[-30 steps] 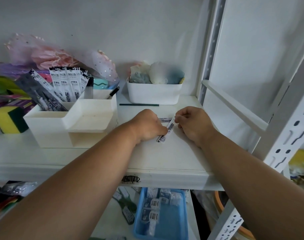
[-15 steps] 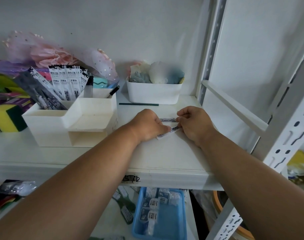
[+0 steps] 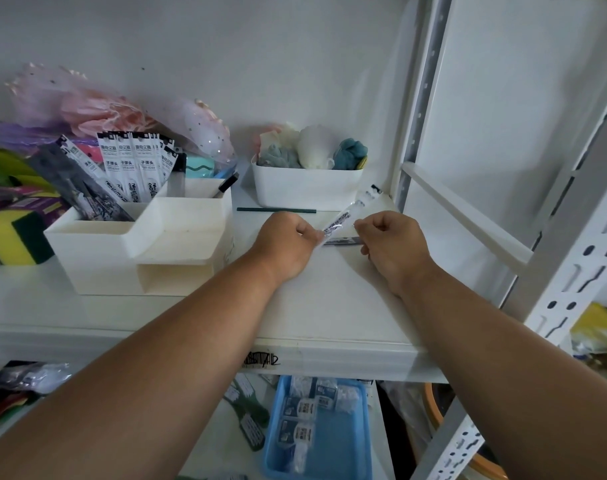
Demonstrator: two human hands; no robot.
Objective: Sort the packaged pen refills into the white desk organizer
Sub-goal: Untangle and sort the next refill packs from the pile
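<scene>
Several refill packs (image 3: 136, 164) already stand in the white desk organizer (image 3: 122, 244). The left hand (image 3: 288, 244) pinches one packaged refill (image 3: 347, 216); another (image 3: 340, 241) lies on the shelf (image 3: 329, 306) by the right hand (image 3: 392, 247), clenched, grasp unclear.

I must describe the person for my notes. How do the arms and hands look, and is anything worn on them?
Both forearms are bare as far as the picture shows: no sleeve appears. The left hand and the right hand have no glove, and no watch or bracelet shows at either wrist. I see no ring, though the curled fingers are partly hidden.
</scene>
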